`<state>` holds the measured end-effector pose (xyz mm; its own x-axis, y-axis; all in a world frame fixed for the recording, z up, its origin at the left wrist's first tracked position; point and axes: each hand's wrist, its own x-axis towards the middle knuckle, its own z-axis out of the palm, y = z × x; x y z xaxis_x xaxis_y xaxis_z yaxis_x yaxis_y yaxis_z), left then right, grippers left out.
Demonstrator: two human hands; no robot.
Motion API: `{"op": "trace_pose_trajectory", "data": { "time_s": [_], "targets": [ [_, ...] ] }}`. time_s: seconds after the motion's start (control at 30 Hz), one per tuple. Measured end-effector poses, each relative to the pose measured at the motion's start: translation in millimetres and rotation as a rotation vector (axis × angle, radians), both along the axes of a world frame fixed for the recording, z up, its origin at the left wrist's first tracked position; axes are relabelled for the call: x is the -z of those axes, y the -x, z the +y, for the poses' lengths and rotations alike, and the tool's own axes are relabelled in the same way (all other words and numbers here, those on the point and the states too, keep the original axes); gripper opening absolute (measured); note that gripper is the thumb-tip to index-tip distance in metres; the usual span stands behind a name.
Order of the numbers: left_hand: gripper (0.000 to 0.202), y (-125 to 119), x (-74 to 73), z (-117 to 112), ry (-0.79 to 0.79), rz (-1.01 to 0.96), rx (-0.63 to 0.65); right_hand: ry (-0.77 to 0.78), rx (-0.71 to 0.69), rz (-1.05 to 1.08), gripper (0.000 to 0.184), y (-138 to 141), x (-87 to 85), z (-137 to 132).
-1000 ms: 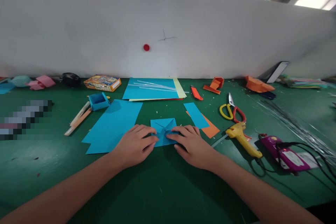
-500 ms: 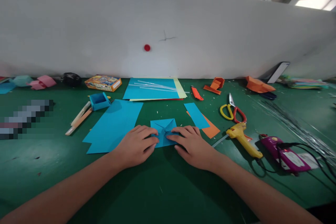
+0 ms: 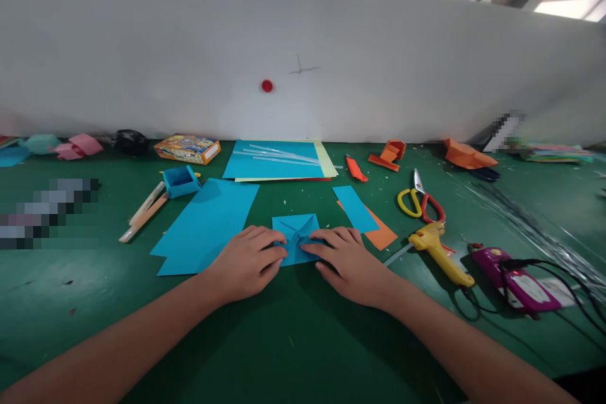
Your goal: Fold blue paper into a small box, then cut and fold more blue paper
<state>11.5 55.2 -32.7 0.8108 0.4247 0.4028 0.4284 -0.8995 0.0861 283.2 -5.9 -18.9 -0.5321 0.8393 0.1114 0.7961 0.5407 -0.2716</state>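
Note:
A small square of blue paper (image 3: 297, 256) with diagonal creases lies on the green table between my hands, its near flap partly folded up. At its left edge my left hand (image 3: 247, 263) grips it, fingers curled and pressed together. My right hand (image 3: 349, 263) holds the right side, with its fingertips reaching onto the fold near the middle. The fingertips cover parts of both side edges. Close by on the left lies a large sheet of blue paper (image 3: 208, 221). A blue strip (image 3: 355, 208) rests over an orange piece of paper (image 3: 382, 237) beyond my right hand.
To the right are scissors (image 3: 433, 207), a yellow glue gun (image 3: 440, 252) and a purple corded power unit (image 3: 516, 281). A red cutter (image 3: 356, 168) and stacked sheets with clear sticks (image 3: 274, 167) lie farther back. A blue paper box (image 3: 180, 182) stands left.
Both hands stay on the blue paper square with no visible finger movement. The whole view has shifted very slightly.

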Motion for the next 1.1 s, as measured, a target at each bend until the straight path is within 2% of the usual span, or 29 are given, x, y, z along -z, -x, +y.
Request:
{"op": "trace_pose_trajectory", "data": {
  "time_s": [1.1],
  "targets": [
    [0.024,0.5,2.2,2.4,0.044,0.006,0.004,-0.014,-0.023,-0.024,0.044,-2.2,3.3,0.9]
  ]
}}
